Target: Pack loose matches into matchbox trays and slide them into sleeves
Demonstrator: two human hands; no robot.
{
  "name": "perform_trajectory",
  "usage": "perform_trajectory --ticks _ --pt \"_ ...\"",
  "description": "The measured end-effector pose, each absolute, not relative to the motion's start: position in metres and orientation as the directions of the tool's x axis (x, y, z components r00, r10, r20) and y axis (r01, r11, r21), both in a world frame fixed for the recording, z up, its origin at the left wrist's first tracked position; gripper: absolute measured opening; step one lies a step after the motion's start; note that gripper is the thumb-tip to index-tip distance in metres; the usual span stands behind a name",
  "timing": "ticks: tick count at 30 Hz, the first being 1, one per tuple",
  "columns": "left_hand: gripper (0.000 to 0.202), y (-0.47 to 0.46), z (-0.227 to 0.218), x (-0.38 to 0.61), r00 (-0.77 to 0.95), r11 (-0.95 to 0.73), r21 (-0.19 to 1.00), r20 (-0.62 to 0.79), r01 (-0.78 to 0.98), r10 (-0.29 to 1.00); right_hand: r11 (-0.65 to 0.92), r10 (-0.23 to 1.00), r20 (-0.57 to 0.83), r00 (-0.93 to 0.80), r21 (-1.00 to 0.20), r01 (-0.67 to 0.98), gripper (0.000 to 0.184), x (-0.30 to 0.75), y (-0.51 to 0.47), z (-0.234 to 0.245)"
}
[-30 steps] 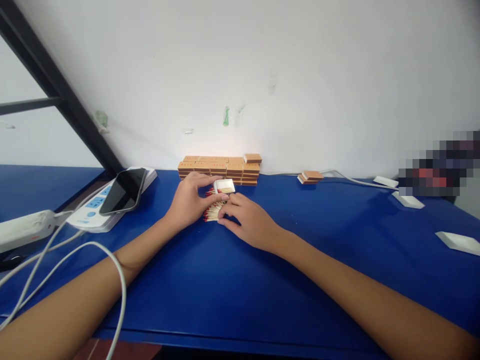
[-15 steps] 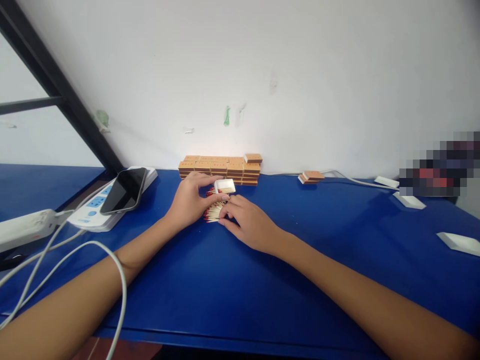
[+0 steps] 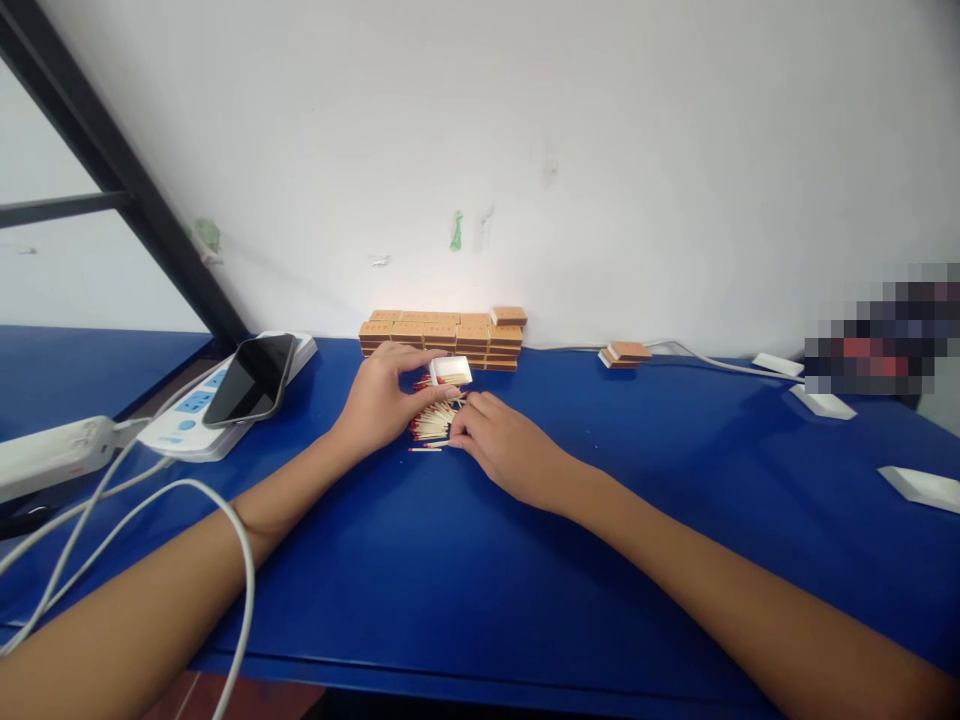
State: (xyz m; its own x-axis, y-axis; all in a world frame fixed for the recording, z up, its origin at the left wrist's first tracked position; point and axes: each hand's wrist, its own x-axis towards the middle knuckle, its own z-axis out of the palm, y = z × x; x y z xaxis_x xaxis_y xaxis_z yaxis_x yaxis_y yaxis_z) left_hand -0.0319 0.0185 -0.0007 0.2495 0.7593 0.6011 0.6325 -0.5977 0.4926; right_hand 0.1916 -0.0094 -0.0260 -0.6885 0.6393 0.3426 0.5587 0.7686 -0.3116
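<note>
Head view, quick: which step?

– Gathering loose matches [image 3: 430,424] beside the white matchbox tray [image 3: 456,366], I'd say. Tray sits on the blue table [image 3: 450,580], near side of the stacked matchboxes [image 3: 420,332], some matches in it. Pile lies just on the tray's near side, red heads mostly left.

– Grips?

– Left hand [image 3: 379,395]: thumb and index finger spread, bracketing the tray; can't tell if they press it. Right hand [image 3: 501,440]: fingers curled at the pile's right edge, thumb tip by a match end; can't tell if that's pinched.

– Next move calls for?

– My judgement: a low, light pinch on the sticks, tray steadied. Watch the lone match [image 3: 425,450] on the near edge.
</note>
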Motion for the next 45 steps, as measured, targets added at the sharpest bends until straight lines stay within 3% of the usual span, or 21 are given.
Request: perform_trajectory --ticks 12,20,28,39,45 --pt "0.043 0.016 -0.002 -0.029 0.306 -0.604 0.501 0.555 0.62 0.774 0.697 0.717 0.492 -0.495 -0.487 0.526 0.013 0.222 0.005 -0.009" --pt "0.047 0.006 -0.004 -0.021 0.367 -0.634 0.589 0.518 0.501 0.772 0.706 0.7 0.561 -0.442 -0.452 0.545 0.011 0.218 0.007 -0.01" --pt "0.043 0.012 -0.002 -0.025 0.312 -0.613 0.59 0.536 0.526 0.784 0.726 0.671 0.625 -0.399 -0.444 0.525 0.008 0.217 0.001 -0.007" --pt "0.039 0.016 -0.002 -0.03 0.195 -0.57 0.537 0.599 0.622 0.777 0.654 0.751 0.49 -0.442 -0.459 0.601 0.007 0.206 0.0 -0.023" --pt "0.038 0.016 -0.002 -0.03 0.205 -0.584 0.52 0.612 0.623 0.764 0.652 0.753 0.459 -0.471 -0.43 0.624 0.017 0.194 -0.004 -0.028"
